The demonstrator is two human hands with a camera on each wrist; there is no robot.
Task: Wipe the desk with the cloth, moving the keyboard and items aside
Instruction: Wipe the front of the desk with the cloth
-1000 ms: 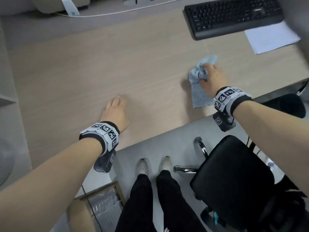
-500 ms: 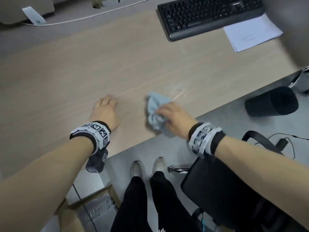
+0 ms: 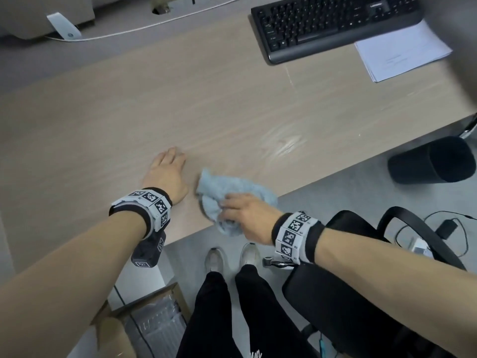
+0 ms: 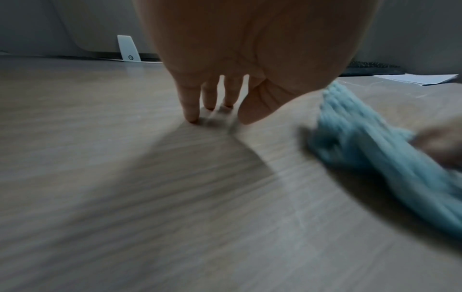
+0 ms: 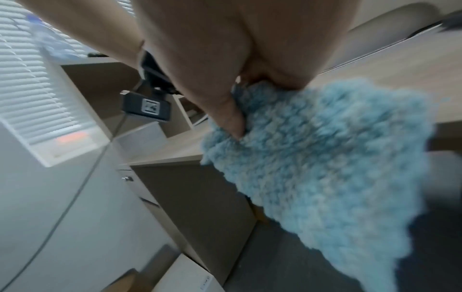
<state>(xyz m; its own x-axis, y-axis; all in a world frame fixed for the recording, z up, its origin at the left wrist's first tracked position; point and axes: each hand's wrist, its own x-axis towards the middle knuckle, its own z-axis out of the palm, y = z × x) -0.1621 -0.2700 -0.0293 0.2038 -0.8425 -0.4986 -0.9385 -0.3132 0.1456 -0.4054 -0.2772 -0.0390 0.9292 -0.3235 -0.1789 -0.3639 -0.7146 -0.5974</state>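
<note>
A fluffy light-blue cloth (image 3: 227, 192) lies bunched at the near edge of the light wood desk (image 3: 180, 104), part of it hanging over the edge. My right hand (image 3: 241, 211) grips it, the thumb pressed into the pile (image 5: 312, 158). Just left of it my left hand (image 3: 167, 171) rests on the desk with straight fingers, fingertips (image 4: 192, 118) touching the wood; the cloth (image 4: 375, 150) shows blurred at its right. The black keyboard (image 3: 333, 24) sits at the far right of the desk.
White paper sheets (image 3: 402, 52) lie right of the keyboard. A white cable (image 3: 144, 28) and a white tag (image 3: 63, 27) run along the back. Below the edge are a black office chair (image 3: 348, 293), a black bin (image 3: 433, 160), a cardboard box (image 3: 144, 321) and my feet.
My right hand has swept the cloth leftward along the near edge, from below the keyboard to beside the left hand. The left hand has stayed planted on the desk.
</note>
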